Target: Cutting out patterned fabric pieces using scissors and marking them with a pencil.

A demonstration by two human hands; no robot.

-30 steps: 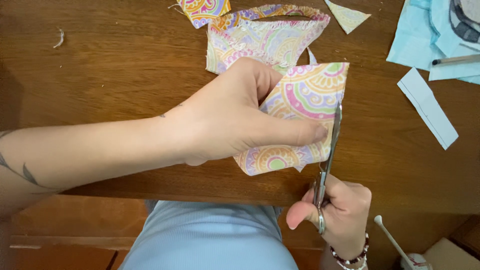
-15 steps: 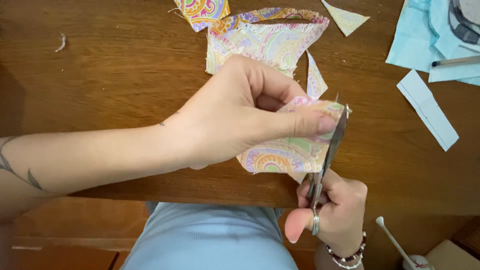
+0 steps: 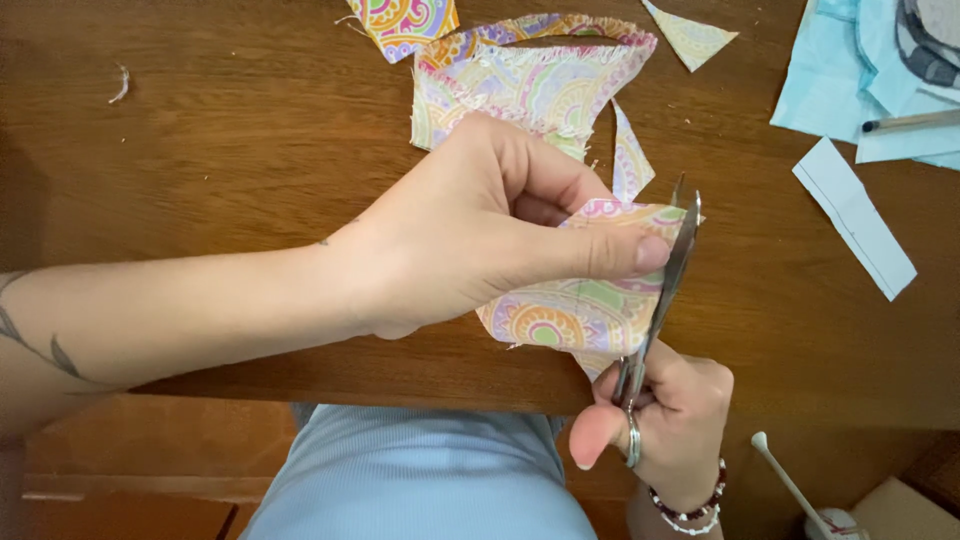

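- Nearest the camera, the right hand (image 3: 660, 425) is closed through the handles of a pair of steel scissors (image 3: 662, 290), a ring on one finger and a beaded bracelet (image 3: 690, 510) at the wrist; the blades run up along the right edge of the fabric piece and look nearly together, though how far they are parted cannot be told.
- Just left of the scissors, the left hand (image 3: 470, 230) is clamped on a folded piece of paisley-print fabric (image 3: 575, 310), thumb pressed flat on top close to the blades, the piece held over the near edge of the wooden surface (image 3: 230, 150).
- Judged from this, a clean cut calls for keeping the fold taut and the thumb tip clear of the blade line, with the scissors following the edge in short bites.
- Right of the scissors and below the surface edge, a white stick with a rounded tip (image 3: 785, 480) rises from a small container.
- Farther right of the scissors, a white paper strip (image 3: 855, 215) lies on the surface, well apart from the cut.
- Beyond the scissors, a narrow offcut (image 3: 628, 160) lies close behind the held piece and could snag the blades; behind it a larger paisley fabric piece (image 3: 530, 85).
- Farthest from the scissors: a bright paisley scrap (image 3: 405, 20), a pale triangle scrap (image 3: 692, 35), light blue paper sheets (image 3: 830, 90) with a pen-like rod (image 3: 910, 122), and a thread wisp (image 3: 120, 85) far left.
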